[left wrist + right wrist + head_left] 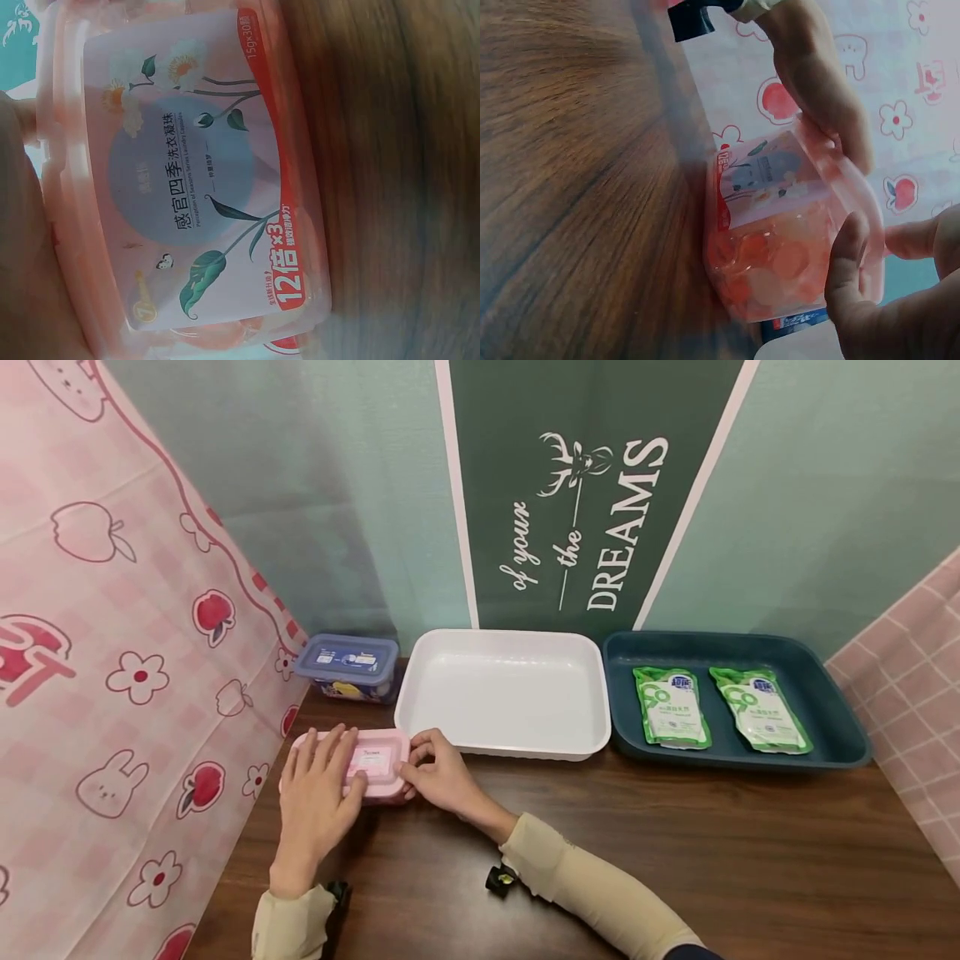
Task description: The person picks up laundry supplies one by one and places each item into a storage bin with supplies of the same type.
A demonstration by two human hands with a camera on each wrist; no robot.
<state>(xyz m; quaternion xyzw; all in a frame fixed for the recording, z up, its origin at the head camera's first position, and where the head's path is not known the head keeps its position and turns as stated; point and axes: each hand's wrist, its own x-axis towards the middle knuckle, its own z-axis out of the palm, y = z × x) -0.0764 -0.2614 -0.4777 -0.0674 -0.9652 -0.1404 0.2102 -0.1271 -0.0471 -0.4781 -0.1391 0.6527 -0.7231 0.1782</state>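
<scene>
A pink lidded box of laundry capsules [380, 758] stands at the left of the table, its printed label [187, 172] and round capsules [769, 259] showing through the clear pink side. My left hand [318, 793] rests on top of the lid's left part, fingers stretched out over it and thumb lying near the lid's front edge. At the right end of the box, my right hand [442, 777] pinches the lid's rim between thumb [847, 259] and fingers. In the head view, the lid lies flat on the box.
A blue lidded box [348, 667] stands behind the pink one, beside a white tray [502, 747]. Right of that, a dark teal tray [840, 727] contains two green-and-white pouches [672, 708]. A pink patterned curtain [150, 735] borders the table on the left.
</scene>
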